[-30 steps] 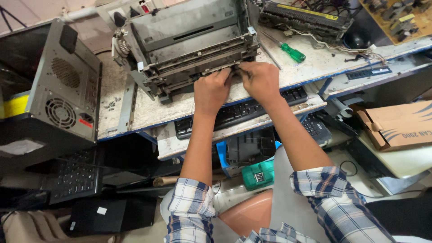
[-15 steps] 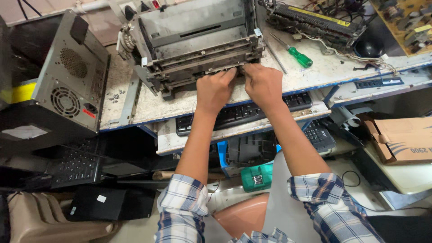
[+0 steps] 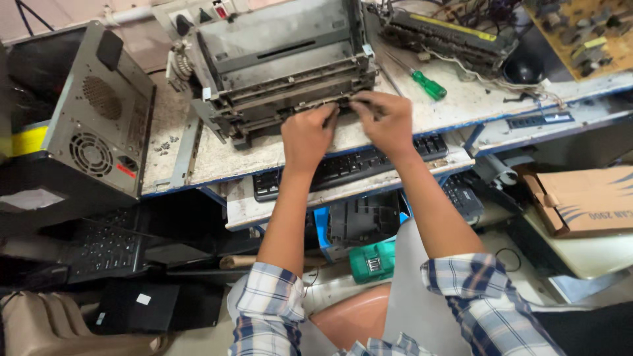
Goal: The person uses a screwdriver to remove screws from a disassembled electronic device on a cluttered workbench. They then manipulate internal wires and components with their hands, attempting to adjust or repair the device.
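Observation:
A stripped grey printer chassis [image 3: 283, 59] sits on the worn white workbench [image 3: 217, 155]. My left hand [image 3: 306, 135] and my right hand [image 3: 386, 118] both rest at the chassis's near front edge, fingers pinched on a small part there, close together. The part itself is too small to make out. A black keyboard [image 3: 349, 165] lies on a pull-out shelf just under my wrists.
A grey computer tower [image 3: 99, 112] lies at the left. A green-handled screwdriver [image 3: 428, 86] and another dismantled unit [image 3: 448, 36] lie right of the printer. A cardboard box [image 3: 587, 198] sits at lower right, a green device [image 3: 372, 260] and keyboards below the bench.
The view has shifted slightly. Both hands stay at the printer's front edge, fingers working on the same spot.

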